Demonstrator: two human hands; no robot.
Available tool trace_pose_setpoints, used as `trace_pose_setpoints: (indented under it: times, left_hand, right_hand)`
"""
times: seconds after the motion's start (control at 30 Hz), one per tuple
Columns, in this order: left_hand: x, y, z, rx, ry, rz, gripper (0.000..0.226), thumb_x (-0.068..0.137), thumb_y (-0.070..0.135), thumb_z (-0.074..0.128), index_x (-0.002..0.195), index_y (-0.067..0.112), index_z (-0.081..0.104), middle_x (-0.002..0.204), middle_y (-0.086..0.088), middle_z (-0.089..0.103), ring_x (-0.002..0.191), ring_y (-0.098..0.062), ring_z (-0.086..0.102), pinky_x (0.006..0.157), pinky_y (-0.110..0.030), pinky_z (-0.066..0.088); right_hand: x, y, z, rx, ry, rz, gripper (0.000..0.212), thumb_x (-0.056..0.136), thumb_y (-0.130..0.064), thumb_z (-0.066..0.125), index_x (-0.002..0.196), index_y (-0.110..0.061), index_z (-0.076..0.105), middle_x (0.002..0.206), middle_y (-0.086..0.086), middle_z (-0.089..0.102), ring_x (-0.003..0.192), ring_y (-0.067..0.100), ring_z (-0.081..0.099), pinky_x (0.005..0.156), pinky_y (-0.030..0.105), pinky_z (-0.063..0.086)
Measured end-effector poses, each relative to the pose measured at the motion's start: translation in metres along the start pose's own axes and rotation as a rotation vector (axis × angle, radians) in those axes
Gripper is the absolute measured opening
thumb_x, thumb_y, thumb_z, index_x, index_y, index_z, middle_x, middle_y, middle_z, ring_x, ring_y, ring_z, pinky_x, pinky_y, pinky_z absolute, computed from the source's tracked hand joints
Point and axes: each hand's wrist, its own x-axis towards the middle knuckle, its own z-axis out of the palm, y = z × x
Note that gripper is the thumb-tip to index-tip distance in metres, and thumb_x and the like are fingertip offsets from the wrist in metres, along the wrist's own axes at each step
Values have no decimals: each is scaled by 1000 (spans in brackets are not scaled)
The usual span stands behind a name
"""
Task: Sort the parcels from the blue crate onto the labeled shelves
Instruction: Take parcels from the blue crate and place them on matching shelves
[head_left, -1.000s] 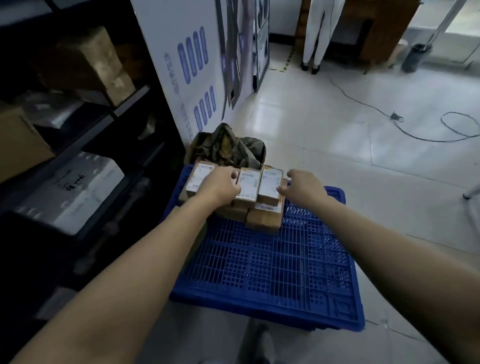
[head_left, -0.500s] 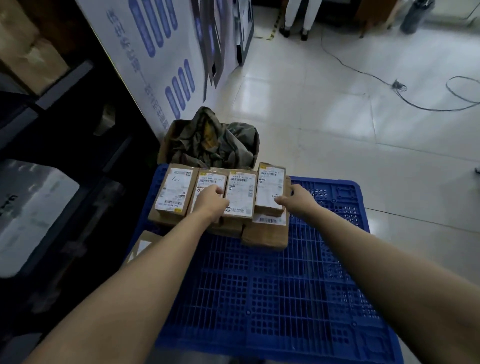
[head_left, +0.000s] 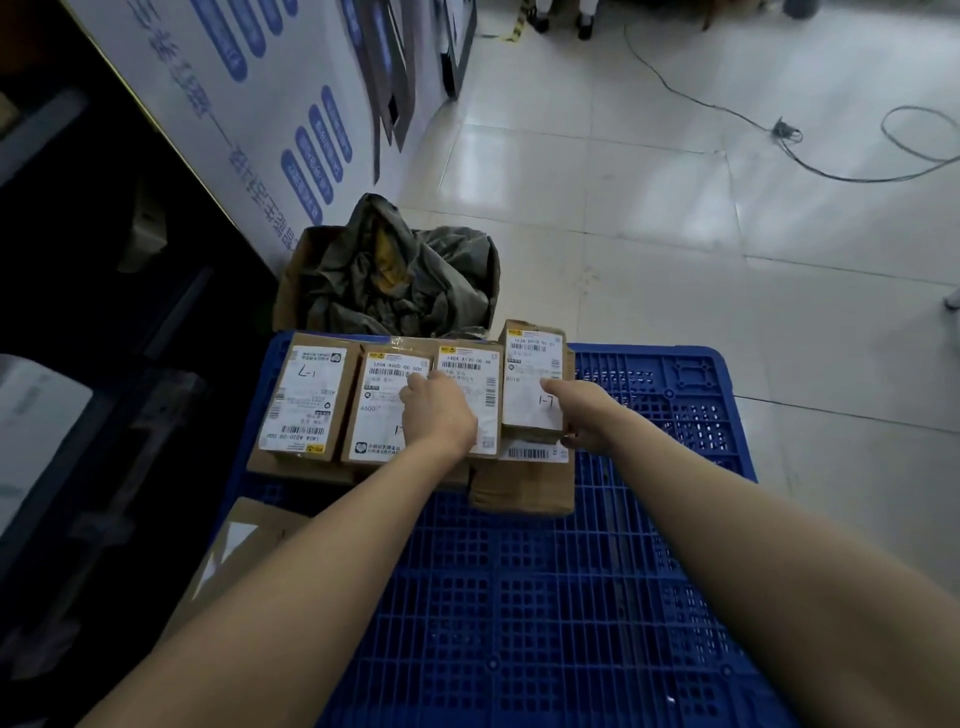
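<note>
Dark shelving (head_left: 104, 322) runs along the left, its contents dim. On the blue slatted plastic crate (head_left: 597, 597), four brown cardboard parcels with white labels stand in a row at the far edge, over larger boxes. From the left: the parcel marked L-7 (head_left: 306, 400), then the second parcel (head_left: 376, 410), where the left hand (head_left: 439, 415) rests flat, fingers loosely spread, also covering the third parcel (head_left: 475, 379). The right hand (head_left: 584, 413) grips the rightmost parcel (head_left: 532, 384) at its right side.
</note>
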Motion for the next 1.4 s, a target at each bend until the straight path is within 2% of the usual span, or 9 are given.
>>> trace_pose_setpoints:
  times: [0.2, 0.37, 0.5, 0.57, 0.67, 0.8, 0.9, 1.13, 1.4]
  left_hand:
    - [6, 0, 0, -108, -24, -59, 36, 88, 21, 59, 118, 4, 51, 132, -18, 37, 119, -32, 41, 95, -39, 41]
    - [6, -6, -3, -338, -36, -58, 45, 86, 19, 57, 129, 11, 44, 131, -13, 38, 119, -30, 43, 97, -43, 44]
    - [0, -11, -5, -647, -1, 38, 35, 85, 9, 60, 112, 22, 43, 109, 0, 52, 93, -14, 57, 72, -29, 53]
    - [-3, -13, -9, -756, -32, 54, 34, 87, 7, 58, 108, 27, 40, 96, 11, 54, 81, -3, 57, 60, -22, 50]
    - [-8, -13, -20, -876, -124, 15, 32, 89, 9, 58, 107, 26, 37, 102, -2, 61, 86, -18, 64, 63, -32, 55]
    - [-23, -9, -44, -986, -203, -51, 31, 89, 9, 56, 106, 25, 36, 104, -13, 60, 86, -29, 66, 58, -36, 57]
    - [-36, -1, -77, -1103, -164, -54, 30, 86, 11, 55, 108, 24, 39, 99, -7, 58, 77, -22, 63, 42, -24, 50]
    - [-83, 4, -165, -1325, -120, 4, 47, 76, 1, 49, 117, 23, 45, 100, -8, 61, 72, -19, 61, 44, -23, 49]
    - [-183, -51, -256, -1436, 289, 2, 40, 74, 1, 49, 110, 20, 50, 101, -11, 63, 79, -23, 64, 50, -26, 51]
  right_hand:
    - [8, 9, -8, 234, -122, 60, 31, 98, -42, 47, 109, -16, 59, 80, 4, 77, 67, 21, 74, 50, 31, 56]
    - [3, 11, -1, 314, -118, 10, 31, 96, -38, 52, 115, -13, 58, 84, 7, 75, 69, 23, 73, 52, 34, 58]
    - [-5, 3, 0, 377, -89, -51, 41, 94, -32, 57, 125, -5, 50, 102, 14, 72, 81, 29, 72, 63, 43, 60]
    - [-11, 2, -2, 377, -82, -52, 47, 93, -32, 58, 129, -3, 49, 107, 16, 70, 79, 28, 73, 55, 38, 58]
    - [-25, 1, -6, 369, -77, -47, 49, 91, -36, 60, 129, -7, 50, 100, 13, 70, 65, 24, 72, 46, 30, 54]
    - [-54, -14, -18, 329, -85, -80, 57, 89, -37, 63, 134, -8, 41, 110, 16, 67, 74, 28, 72, 51, 35, 56]
    - [-85, -36, -24, 268, -95, -145, 57, 90, -39, 61, 134, -10, 40, 117, 16, 62, 90, 30, 68, 54, 34, 57]
    - [-161, -89, -14, 259, -177, -331, 55, 91, -37, 61, 135, -14, 38, 124, 18, 58, 104, 32, 64, 73, 42, 59]
    - [-261, -128, 55, 200, -519, -352, 36, 91, -22, 59, 124, -10, 51, 104, 14, 71, 83, 26, 73, 63, 36, 59]
